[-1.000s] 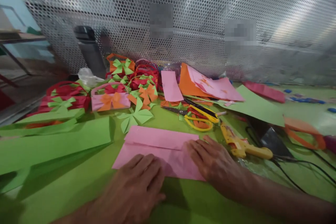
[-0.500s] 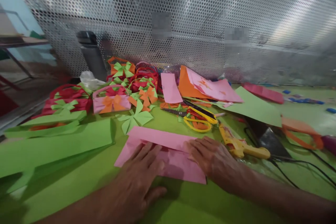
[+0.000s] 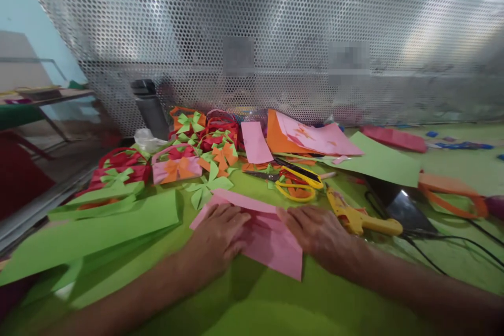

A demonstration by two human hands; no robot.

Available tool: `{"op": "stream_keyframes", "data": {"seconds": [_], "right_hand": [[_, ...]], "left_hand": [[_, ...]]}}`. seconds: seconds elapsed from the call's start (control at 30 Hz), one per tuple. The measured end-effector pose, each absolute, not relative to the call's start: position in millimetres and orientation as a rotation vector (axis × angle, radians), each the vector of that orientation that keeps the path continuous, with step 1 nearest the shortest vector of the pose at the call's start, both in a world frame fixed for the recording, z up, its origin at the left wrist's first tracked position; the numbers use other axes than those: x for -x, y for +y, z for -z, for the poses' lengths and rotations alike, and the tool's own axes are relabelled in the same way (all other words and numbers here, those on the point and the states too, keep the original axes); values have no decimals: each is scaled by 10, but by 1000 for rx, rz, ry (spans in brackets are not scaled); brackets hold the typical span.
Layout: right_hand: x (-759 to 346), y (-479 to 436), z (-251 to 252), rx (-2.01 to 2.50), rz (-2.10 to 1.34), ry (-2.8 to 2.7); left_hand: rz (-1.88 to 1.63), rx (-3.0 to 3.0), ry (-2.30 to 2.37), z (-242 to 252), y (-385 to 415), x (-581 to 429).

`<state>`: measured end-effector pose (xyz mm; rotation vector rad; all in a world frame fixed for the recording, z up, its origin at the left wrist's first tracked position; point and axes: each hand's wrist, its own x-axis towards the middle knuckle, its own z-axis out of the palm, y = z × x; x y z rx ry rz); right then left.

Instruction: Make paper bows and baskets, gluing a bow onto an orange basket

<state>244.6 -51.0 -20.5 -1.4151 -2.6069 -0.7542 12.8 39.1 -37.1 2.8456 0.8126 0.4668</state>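
A sheet of pink paper [image 3: 271, 249] lies in front of me on the green tabletop, with a strip along its far edge folded over. My left hand [image 3: 216, 231] has its fingers curled over the left part of the fold, thumb bent in close to them. At the right end of that fold, my right hand [image 3: 318, 231] grips the paper with fingers held together; its thumb is mostly hidden. Both hands cover parts of the crease.
Yellow-handled scissors [image 3: 296, 191] and a yellow glue gun [image 3: 360, 218] lie beyond and right of the paper. Green folded paper [image 3: 102, 226] sits left. Small paper bags with bows [image 3: 177, 168] and a dark bottle [image 3: 151, 113] stand behind, before a perforated metal panel [image 3: 291, 21].
My left hand has moved forward and its fingers have gone from flat to curled on the fold. The pink paper has turned slightly. The camera view has shifted a little.
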Motion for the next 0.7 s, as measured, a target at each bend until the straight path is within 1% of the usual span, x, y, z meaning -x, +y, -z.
{"op": "stream_keyframes", "data": {"seconds": [0.07,0.17,0.33,0.43,0.57,0.7], "right_hand": [[-2479,-459,213,1479,541,-2494],[-2518,-387,185,1526,237,-2165],[-2581,-316,88,1441,-213,-1785],[-2624,-275,99,1358,-346,-1664],[-2625,-254,139,1334,-402,-1523],[-2574,-302,132,1290,-467,-1482]], "left_hand": [[-403,-2810,773,335,400,-169],[-330,-2790,719,274,379,-226],[-273,-2769,636,127,308,-247],[-265,-2834,533,62,276,-237],[-224,-2846,371,7,251,-237],[-263,-2860,390,-40,228,-242]]}}
